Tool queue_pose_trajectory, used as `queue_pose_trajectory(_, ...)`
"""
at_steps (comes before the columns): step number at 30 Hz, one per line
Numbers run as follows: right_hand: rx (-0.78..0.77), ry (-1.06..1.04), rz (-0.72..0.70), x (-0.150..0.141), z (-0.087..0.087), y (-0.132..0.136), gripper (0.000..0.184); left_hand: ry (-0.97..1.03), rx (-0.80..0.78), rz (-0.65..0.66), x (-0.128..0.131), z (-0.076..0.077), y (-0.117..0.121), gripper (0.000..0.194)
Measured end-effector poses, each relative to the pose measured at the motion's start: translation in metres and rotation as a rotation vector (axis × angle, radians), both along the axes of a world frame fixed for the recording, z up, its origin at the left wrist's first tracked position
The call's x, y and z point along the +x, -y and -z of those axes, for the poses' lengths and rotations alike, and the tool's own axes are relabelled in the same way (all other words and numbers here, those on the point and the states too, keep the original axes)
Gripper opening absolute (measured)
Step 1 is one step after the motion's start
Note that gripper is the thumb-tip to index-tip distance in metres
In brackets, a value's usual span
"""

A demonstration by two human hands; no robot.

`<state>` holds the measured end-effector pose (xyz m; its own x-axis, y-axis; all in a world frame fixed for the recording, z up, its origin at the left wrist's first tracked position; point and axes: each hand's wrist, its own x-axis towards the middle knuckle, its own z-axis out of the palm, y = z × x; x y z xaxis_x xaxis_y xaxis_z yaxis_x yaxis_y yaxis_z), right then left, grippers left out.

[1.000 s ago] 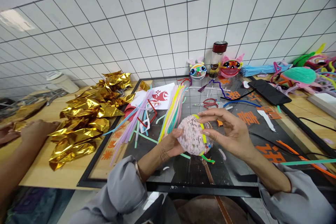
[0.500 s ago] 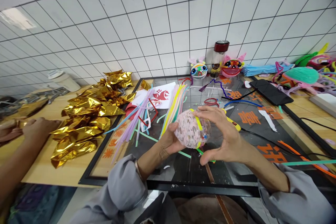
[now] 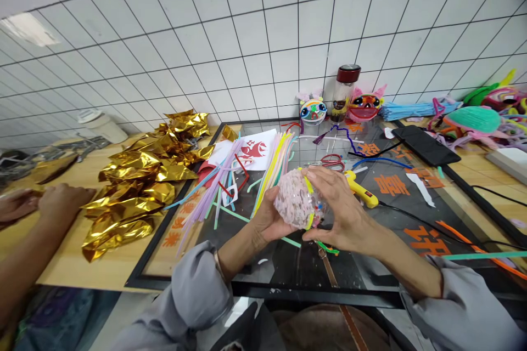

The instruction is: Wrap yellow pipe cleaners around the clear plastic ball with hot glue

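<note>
Pale pink fuzzy ball (image 3: 292, 203) is held up between the two hands, above the dark, see-through panel (image 3: 255, 260) that lies on the table (image 3: 105, 271). The left hand (image 3: 269, 219) comes in from the lower left, wrist low, its thumb pressed up along the ball's left side and its palm turned upward below; this grip is closed on the ball. The right hand (image 3: 343, 208) arches in from the right with the knuckles up, fingers bent over the ball's top right and thumb reaching under its lower right, so that this grip also clasps it. Both forearms angle inward, their grey sleeves (image 3: 201, 279) bunched near the elbows.

Most of the left fingers are hidden behind or beneath the ball. The right hand covers much of the ball's clear right part, beside the yellow strip (image 3: 309, 185); the small coloured bits inside it are too small to make out. A yellow glue gun (image 3: 364, 193) lies just beyond the right hand, which hides one end of it. Near the left edge, a co-worker's hand (image 3: 63, 200) rests beside crumpled gold foil (image 3: 135, 175); their other hand is cut off by the frame.
</note>
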<state>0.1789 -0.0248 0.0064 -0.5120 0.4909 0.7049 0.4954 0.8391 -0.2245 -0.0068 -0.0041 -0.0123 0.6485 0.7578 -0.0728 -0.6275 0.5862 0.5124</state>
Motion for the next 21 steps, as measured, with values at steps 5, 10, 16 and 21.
queue_pose_trajectory(5, 0.015, -0.036, -0.001, -0.0024, 0.0, 0.0014, 0.1, 0.03, 0.034, 0.023, 0.0008, 0.0028, 0.0006, 0.073)
queue_pose_trajectory(10, 0.042, -0.074, -0.017, -0.0051, -0.0036, 0.0026, 0.092, 0.008, 0.036, 0.012, -0.0006, 0.0046, 0.0002, 0.072)
queue_pose_trajectory(16, 0.053, -0.076, -0.009, -0.005, -0.0032, 0.0037, 0.091, -0.066, 0.086, 0.011, -0.0008, 0.0007, 0.003, 0.073)
queue_pose_trajectory(21, 0.073, -0.084, -0.025, -0.0036, -0.0008, 0.0031, 0.095, -0.054, 0.142, 0.011, 0.0, 0.0012, 0.0028, 0.08)
